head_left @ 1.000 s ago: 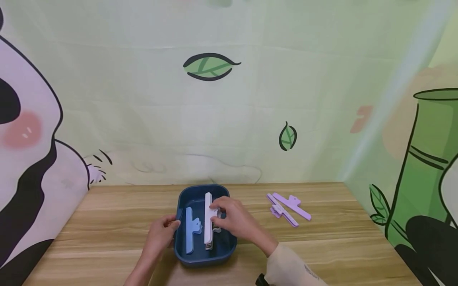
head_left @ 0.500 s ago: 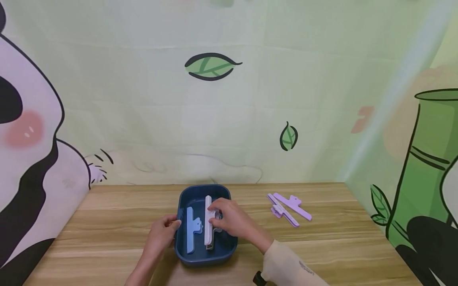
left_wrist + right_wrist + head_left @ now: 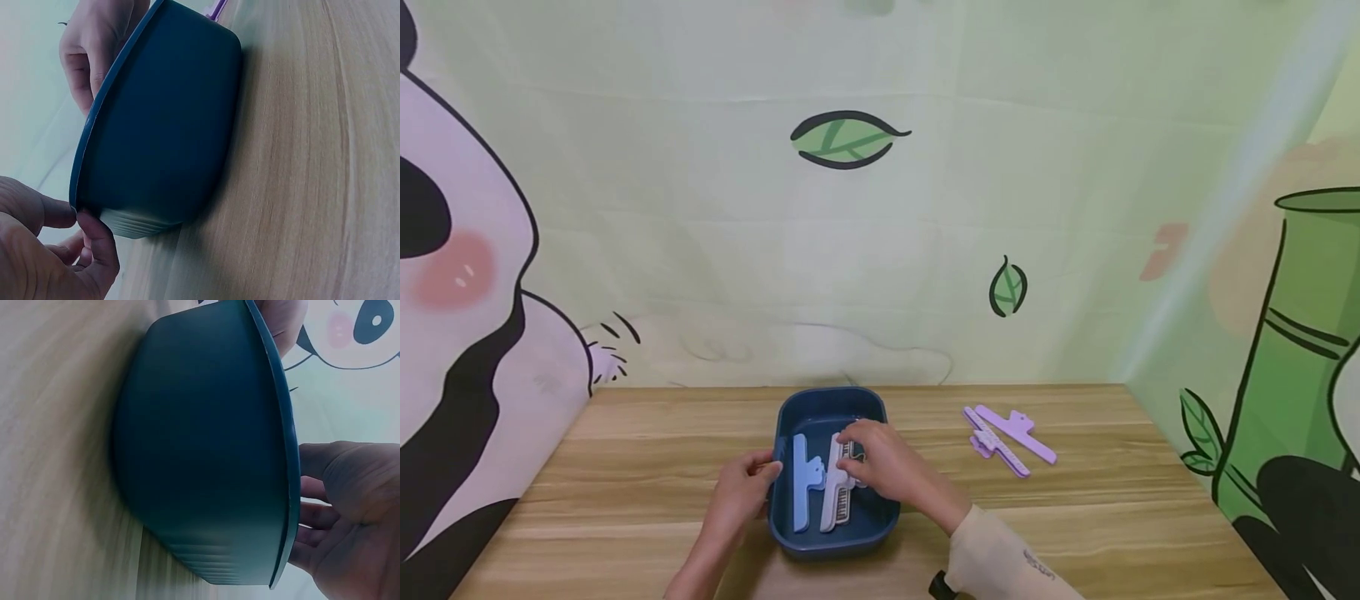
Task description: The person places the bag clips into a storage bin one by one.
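Note:
A navy blue plastic bin [image 3: 833, 550] sits on the table. My left hand [image 3: 741, 487] pinches its left rim between thumb and fingers, and the left wrist view shows this grip up close. Inside the bin, a light blue bag clip [image 3: 801, 492] lies on the left. My right hand [image 3: 887, 467] reaches over the right side and holds a white bag clip [image 3: 831, 510] between thumb and fingertips. That clip overlaps a dark-striped clip [image 3: 843, 507] on the bin's floor. In the right wrist view, the bin's wall [image 3: 206, 437] hides the fingertips.
Two purple bag clips, one plain [image 3: 1018, 433] and one patterned [image 3: 996, 442], lie crossed on the wooden table [image 3: 1112, 517] right of the bin. Behind the table hangs a printed backdrop [image 3: 700, 208] with leaves and a panda.
The white clip has moved lower in the bin and nearer the person, and now leans slightly. More of the striped clip shows. The left hand has stayed on the rim.

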Motion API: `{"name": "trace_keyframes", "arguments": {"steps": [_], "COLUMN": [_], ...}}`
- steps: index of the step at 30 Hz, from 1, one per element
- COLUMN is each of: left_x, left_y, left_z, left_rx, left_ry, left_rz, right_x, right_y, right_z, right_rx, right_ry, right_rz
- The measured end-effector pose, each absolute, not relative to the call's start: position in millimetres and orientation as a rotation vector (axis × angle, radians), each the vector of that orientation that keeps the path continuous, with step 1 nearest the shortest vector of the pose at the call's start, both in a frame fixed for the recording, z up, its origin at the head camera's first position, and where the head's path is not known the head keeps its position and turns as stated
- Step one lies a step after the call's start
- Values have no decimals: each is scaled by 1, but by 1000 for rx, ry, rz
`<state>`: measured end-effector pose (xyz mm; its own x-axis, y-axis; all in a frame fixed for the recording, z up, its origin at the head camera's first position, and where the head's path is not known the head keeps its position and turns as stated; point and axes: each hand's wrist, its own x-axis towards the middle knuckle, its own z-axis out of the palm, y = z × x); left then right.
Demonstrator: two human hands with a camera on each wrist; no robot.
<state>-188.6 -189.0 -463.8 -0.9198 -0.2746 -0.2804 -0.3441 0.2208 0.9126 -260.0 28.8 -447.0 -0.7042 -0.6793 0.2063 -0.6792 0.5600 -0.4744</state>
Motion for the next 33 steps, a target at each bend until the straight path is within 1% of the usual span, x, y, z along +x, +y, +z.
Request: {"name": "trace_keyframes", "arguments": {"steps": [7,11,22,33], "left_x": [-188,-188,-189,-188], "left_y": [-188,-188,-187,-185], "left_z": [-462,-463,-463,-461], "left_rx": [-623,-618,-643,-643], "left_ry": [2418,2422,2404,2392], "left_rz": [1812,1823,1816,1803], "right_x": [-257,-255,-255,-259], "right_y": [36,43,64,87], "right_z": [-444,-445,-445,-448], "right_rx": [-1142,-1150,-1057,-1005], "right_ry": [2782,2820,2833,2883], "right_rz": [-917,-1015,-1253,-1309]}}
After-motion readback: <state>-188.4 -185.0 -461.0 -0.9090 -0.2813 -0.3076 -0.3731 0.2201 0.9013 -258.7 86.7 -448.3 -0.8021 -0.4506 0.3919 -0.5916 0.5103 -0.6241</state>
